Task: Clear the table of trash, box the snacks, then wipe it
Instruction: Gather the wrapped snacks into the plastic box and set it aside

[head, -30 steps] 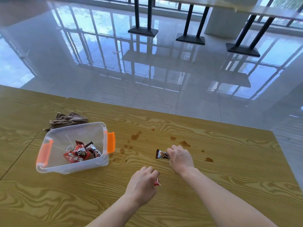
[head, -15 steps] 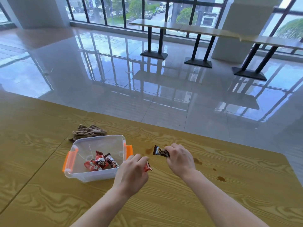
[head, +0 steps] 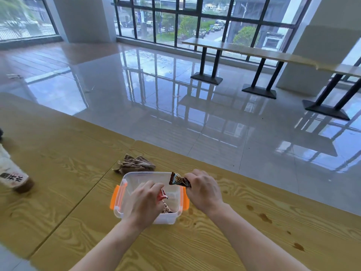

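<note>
- Head camera looks down on a wood-grain table [head: 214, 249] with both bare forearms reaching forward over it.
- A clear plastic box [head: 134, 178] with orange side latches [head: 115, 196] stands open on the table, directly under the hands.
- The left hand [head: 145, 204] hovers over the box's opening, fingers pinched around a red-and-white snack packet [head: 163, 195] whose end sticks out to the right of the fingertips.
- The right hand [head: 204, 189] is above the box's right rim, gripping a dark brown snack packet [head: 178, 179] by one end; the packet juts left, over the box's far right corner.
- More wrapped snacks [head: 167, 209] lie at the bottom of the box, mostly hidden behind the left hand.
- A crumpled brown cloth [head: 135, 165] lies on the table just beyond the box's far left corner.
- Brown spill spots [head: 264, 217] dot the tabletop to the right of the right forearm, well apart from the box.
- A bottle [head: 11, 173] with a white label and dark liquid lies tilted at the left edge of the view, on the neighbouring table section.
- Beyond the table lies a glossy tiled floor [head: 175, 106], with a long bench table [head: 244, 49] by the windows.
</note>
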Motion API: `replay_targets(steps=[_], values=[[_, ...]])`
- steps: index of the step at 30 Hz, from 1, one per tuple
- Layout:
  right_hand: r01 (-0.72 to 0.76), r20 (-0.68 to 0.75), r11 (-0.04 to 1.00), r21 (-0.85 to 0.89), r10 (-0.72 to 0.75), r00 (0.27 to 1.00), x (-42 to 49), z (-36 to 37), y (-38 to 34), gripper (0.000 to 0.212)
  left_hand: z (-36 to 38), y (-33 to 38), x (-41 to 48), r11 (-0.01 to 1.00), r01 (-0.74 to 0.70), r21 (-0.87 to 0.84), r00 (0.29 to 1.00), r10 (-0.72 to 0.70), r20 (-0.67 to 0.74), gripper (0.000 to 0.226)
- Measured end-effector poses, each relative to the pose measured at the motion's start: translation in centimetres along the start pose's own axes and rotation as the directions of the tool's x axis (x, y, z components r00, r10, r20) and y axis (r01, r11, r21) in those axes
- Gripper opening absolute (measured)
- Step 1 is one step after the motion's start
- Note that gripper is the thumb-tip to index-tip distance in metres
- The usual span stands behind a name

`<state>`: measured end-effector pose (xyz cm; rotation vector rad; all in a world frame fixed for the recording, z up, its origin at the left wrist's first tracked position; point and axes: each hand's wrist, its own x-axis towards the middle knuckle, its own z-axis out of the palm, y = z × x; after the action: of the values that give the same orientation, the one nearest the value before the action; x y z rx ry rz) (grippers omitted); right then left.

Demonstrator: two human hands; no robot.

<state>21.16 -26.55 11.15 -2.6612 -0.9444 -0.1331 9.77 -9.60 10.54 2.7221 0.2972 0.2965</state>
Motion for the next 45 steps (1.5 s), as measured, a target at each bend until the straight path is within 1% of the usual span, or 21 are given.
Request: replay_targets(steps=[3, 10, 14, 18, 21, 25, 27, 30, 37, 41, 45], values=[[0.012, 0.024, 1.000, 0.006, -0.012, 1.000, 1.1, 0.9, -1.7, 0.027, -0.4, -2.3, 0.0, 0.998, 0.028, 0.055, 0.999, -0.030, 0.021, 0.040], [0.040, 0.102, 0.999, -0.006, -0.039, 0.994, 3.1, 2.9, -5.1, 0.014, -0.2, -5.6, -0.1, 0.995, 0.079, 0.059, 0.995, -0.083, 0.060, 0.032], [0.027, 0.138, 1.000, 0.015, -0.029, 0.990, 3.7, 4.0, -6.0, 0.014, 0.1, -6.4, 0.2, 0.997, 0.060, 0.047, 0.996, -0.063, 0.065, 0.039], [0.013, 0.179, 1.000, 0.021, -0.016, 0.984, 3.6, 4.7, -5.9, 0.026, 0.2, -7.2, 0.2, 0.998, 0.033, 0.048, 0.998, -0.036, 0.057, 0.043], [0.002, 0.145, 0.999, 0.041, -0.008, 0.989, 2.9, 5.0, -5.2, 0.032, 0.0, -8.1, 0.0, 0.996, 0.039, 0.086, 0.998, -0.042, 0.037, 0.046], [-0.052, 0.099, 0.998, 0.042, 0.048, 0.994, 1.9, 4.9, -3.8, 0.038, 0.2, -9.3, -0.1, 0.987, 0.100, 0.129, 0.995, -0.101, 0.002, 0.046], [-0.097, 0.096, 0.994, 0.044, 0.093, 0.991, 1.5, 4.8, -3.3, 0.041, 0.5, -9.7, -0.1, 0.982, 0.132, 0.136, 0.990, -0.136, 0.020, 0.055], [-0.147, 0.121, 0.988, 0.040, 0.141, 0.982, 1.0, 5.0, -2.8, 0.048, 0.8, -10.0, -0.1, 0.980, 0.159, 0.118, 0.985, -0.166, 0.051, 0.065], [-0.229, 0.212, 0.971, 0.062, 0.211, 0.954, 0.6, 6.0, -2.7, 0.062, 1.7, -10.8, -0.6, 0.974, 0.226, 0.036, 0.969, -0.228, 0.095, 0.076], [-0.196, 0.273, 0.980, 0.024, 0.182, 0.945, 0.4, 6.6, -2.6, 0.070, 1.9, -11.4, -0.8, 0.970, 0.244, -0.009, 0.966, -0.242, 0.088, 0.077], [-0.202, 0.282, 0.979, 0.041, 0.183, 0.942, 0.3, 7.0, -2.5, 0.072, 2.2, -12.0, -0.7, 0.974, 0.225, -0.001, 0.972, -0.224, 0.071, 0.069]])
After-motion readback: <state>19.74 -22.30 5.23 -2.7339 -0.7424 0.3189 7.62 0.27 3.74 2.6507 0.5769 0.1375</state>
